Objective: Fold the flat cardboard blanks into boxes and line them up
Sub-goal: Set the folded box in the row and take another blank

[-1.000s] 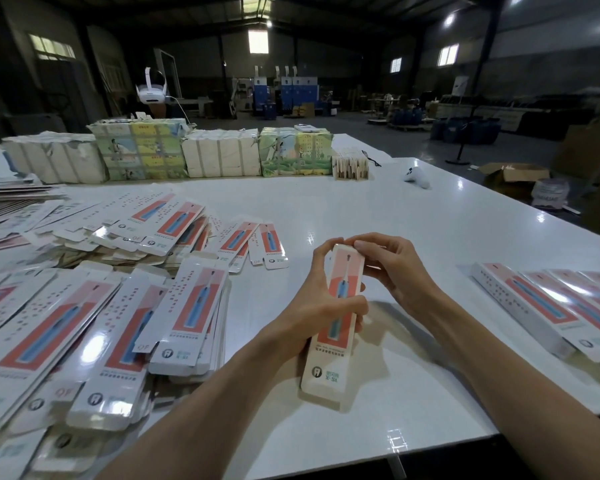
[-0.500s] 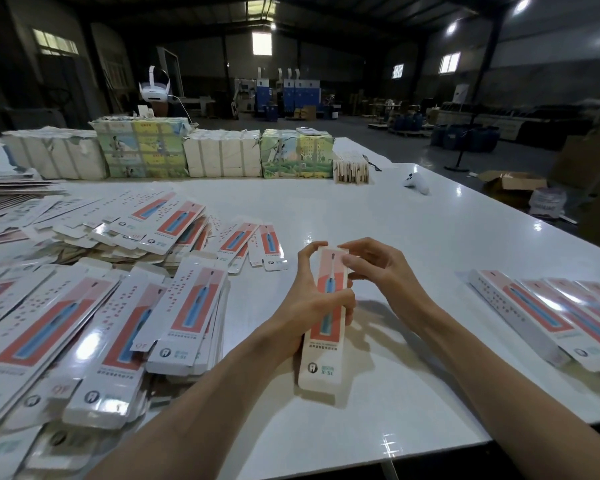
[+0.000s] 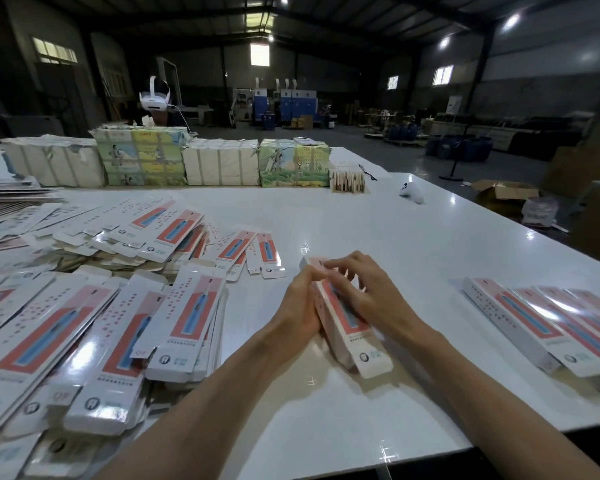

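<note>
The half-formed toothbrush box (image 3: 364, 351) sits low over the tabletop (image 3: 378, 223) just in front of the person, running from eleven o'clock to five. The left hand (image 3: 297, 306) grips its long left edge; the right hand (image 3: 368, 292) has blurred fingers curled over the far end. It looks light, thin and glossy, so likely slippery and quick to crease; better held by the long edges than the flaps. It is white, with a red panel showing a blue brush. Flat blanks (image 3: 118, 323) heap at nine o'clock, and finished boxes (image 3: 534, 323) lie in a row at three.
</note>
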The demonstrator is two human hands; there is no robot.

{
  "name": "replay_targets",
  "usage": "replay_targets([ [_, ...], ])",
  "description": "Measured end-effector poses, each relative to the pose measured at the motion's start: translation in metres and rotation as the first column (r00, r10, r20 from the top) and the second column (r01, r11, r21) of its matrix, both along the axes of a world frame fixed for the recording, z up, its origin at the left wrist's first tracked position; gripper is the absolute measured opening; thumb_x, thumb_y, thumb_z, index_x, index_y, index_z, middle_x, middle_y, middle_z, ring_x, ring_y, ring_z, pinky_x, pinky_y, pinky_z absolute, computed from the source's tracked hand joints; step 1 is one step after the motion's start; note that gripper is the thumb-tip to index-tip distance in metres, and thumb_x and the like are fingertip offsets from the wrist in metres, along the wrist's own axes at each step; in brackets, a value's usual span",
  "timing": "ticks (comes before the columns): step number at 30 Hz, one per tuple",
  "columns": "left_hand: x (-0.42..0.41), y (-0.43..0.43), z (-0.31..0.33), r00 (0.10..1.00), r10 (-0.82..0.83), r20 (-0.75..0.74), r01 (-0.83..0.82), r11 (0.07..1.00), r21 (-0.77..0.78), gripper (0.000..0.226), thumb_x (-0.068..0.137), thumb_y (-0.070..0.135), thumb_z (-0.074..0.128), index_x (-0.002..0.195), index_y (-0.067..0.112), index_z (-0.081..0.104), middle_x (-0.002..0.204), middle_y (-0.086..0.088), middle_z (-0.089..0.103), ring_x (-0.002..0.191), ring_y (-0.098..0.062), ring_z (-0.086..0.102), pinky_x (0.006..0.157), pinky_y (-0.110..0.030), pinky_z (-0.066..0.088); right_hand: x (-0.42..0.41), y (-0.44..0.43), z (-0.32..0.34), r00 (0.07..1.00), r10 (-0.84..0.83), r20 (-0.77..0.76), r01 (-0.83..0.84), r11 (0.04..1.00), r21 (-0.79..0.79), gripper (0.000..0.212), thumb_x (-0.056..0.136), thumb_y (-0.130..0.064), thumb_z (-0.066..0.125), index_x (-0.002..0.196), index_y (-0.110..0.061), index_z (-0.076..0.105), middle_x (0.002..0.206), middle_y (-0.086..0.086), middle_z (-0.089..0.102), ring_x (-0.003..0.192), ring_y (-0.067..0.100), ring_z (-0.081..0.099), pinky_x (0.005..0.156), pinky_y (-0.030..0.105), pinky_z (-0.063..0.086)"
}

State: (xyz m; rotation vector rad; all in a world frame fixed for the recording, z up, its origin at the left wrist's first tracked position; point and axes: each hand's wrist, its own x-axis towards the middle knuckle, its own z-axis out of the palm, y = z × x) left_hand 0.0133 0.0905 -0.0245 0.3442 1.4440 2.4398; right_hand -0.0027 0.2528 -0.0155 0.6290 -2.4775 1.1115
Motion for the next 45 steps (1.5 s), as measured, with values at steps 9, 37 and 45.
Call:
replay_targets([
  [9,0.0,0.004,0.004,0.999,0.033,-0.011,-0.034,0.996,-0.083,0.041,0.107,0.038,0.051,0.134,0.008,0.061,0.121,-0.018,0.07,0.112,-0.029,0.07,0.101,-0.046,0.053,0.022,-0.004,0.009,0.998,0.003,0.055,-0.014,0.982,0.188,0.061,0.098,-0.046,0.068,0.154,-0.032,0.047,0.118,-0.004,0.045,0.109,0.008,0.053,0.09,0.023,0.05],
  [37,0.012,0.01,-0.021,0.769,-0.305,-0.562,-0.392,0.469,-0.791,0.022,0.105,0.034,0.057,0.113,0.044,0.074,0.112,0.018,0.059,0.104,0.006,0.058,0.088,-0.006,0.041,0.059,0.165,0.018,0.706,-0.691,-0.152,0.583,0.447,0.678,0.039,0.104,-0.035,0.06,0.141,-0.024,0.055,0.139,0.002,0.052,0.127,0.022,0.048,0.113,0.044,0.041],
  [45,0.016,0.012,-0.019,0.753,-0.219,-0.62,-0.467,0.486,-0.739,0.021,0.105,0.023,0.061,0.109,0.033,0.079,0.102,0.012,0.07,0.092,-0.003,0.064,0.086,-0.015,0.051,0.005,0.05,0.022,0.917,-0.388,-0.094,0.391,0.823,0.413,0.024,0.105,-0.033,0.061,0.127,-0.024,0.066,0.088,-0.009,0.07,0.076,0.007,0.063,0.078,0.035,0.06],
])
